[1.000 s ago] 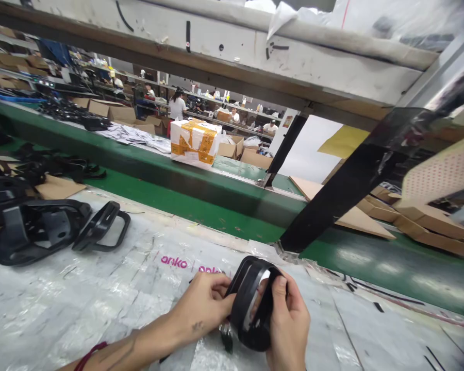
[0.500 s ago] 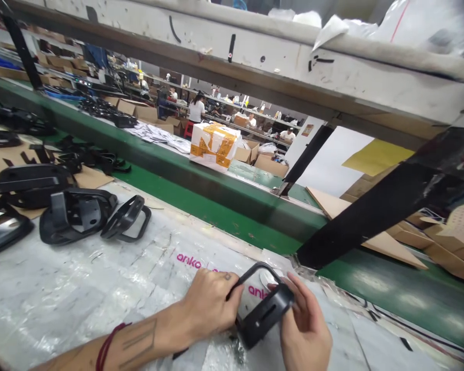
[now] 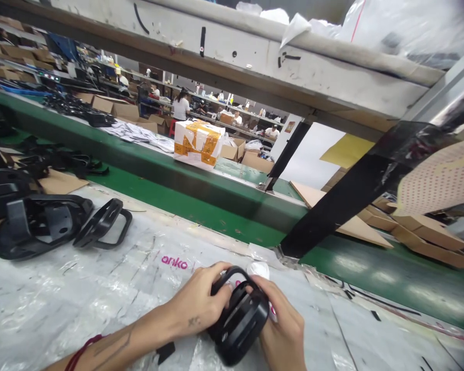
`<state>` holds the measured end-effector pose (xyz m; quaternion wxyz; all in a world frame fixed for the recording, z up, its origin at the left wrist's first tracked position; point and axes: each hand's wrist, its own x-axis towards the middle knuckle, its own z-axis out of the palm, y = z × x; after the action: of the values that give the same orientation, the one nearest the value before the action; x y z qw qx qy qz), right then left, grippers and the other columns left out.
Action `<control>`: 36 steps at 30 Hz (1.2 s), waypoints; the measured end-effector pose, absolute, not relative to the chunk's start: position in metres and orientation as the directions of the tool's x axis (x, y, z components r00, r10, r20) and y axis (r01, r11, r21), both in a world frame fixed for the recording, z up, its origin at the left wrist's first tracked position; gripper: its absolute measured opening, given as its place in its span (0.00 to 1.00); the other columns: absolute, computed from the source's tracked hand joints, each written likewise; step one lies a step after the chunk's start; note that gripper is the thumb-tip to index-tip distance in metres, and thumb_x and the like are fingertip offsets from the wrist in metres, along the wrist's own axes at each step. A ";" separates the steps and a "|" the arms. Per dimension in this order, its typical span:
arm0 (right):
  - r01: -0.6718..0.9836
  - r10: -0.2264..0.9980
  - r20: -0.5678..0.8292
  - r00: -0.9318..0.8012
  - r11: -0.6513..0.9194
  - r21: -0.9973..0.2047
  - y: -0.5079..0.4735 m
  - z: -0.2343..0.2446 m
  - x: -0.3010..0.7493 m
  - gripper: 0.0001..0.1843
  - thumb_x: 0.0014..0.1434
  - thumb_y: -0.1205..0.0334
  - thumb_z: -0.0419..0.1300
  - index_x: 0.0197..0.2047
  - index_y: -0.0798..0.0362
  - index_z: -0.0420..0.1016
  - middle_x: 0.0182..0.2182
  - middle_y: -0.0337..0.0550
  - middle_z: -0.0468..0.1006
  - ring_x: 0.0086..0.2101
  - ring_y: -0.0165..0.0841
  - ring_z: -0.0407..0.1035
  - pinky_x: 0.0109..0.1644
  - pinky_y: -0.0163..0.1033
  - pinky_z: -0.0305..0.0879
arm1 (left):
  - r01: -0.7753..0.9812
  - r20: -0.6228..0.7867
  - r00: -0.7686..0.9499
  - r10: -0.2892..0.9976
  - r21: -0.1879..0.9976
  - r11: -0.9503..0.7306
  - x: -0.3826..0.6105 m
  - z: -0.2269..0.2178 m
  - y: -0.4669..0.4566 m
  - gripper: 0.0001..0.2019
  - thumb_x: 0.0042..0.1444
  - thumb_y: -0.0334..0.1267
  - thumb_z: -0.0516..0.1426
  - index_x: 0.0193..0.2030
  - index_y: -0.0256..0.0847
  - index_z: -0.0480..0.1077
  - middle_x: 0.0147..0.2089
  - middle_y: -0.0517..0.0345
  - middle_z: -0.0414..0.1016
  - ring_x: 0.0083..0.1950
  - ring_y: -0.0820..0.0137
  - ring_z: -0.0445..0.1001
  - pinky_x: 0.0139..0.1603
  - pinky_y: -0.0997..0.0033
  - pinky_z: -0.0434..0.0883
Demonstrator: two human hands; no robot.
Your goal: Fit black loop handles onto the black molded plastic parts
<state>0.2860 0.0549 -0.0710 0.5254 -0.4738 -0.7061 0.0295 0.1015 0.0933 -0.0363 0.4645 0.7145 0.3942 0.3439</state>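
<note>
Between my two hands is a black plastic part [image 3: 243, 322] with a curved loop frame, tilted over the plastic-covered table. My left hand [image 3: 203, 296] grips the loop at its left side, thumb and fingers closed round it. My right hand [image 3: 280, 319] wraps the part's right edge, with its fingertips at the upper end. Some of the right fingers are hidden behind the part. A similar black frame part [image 3: 105, 225] and a larger black part with a strap-like loop [image 3: 42, 224] lie on the table to the left.
A black post [image 3: 332, 201] rises at the right of the table edge and carries an overhead shelf [image 3: 224, 56]. Beyond runs a green conveyor belt [image 3: 170, 203]. A taped white box [image 3: 197, 144] stands behind it. A small black scrap [image 3: 165, 352] lies near my left wrist.
The black part has turned, so its broad ribbed face shows more. My right hand has closed onto it from looser fingers. The view has shifted rightward.
</note>
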 end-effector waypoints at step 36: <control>0.680 0.863 0.500 0.075 0.322 -0.659 0.046 -0.072 0.277 0.08 0.64 0.57 0.55 0.43 0.48 0.72 0.26 0.36 0.77 0.21 0.32 0.68 0.28 0.34 0.61 | 0.210 0.122 0.469 0.874 0.947 -0.245 0.103 -0.051 0.085 0.19 0.58 0.32 0.51 0.56 0.41 0.66 0.48 0.52 0.77 0.49 0.60 0.74 0.50 0.64 0.67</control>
<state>0.2773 0.0465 -0.0722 0.4570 -0.5735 -0.6725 0.1001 0.1032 0.0853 -0.0512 0.4812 0.7094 0.3821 0.3453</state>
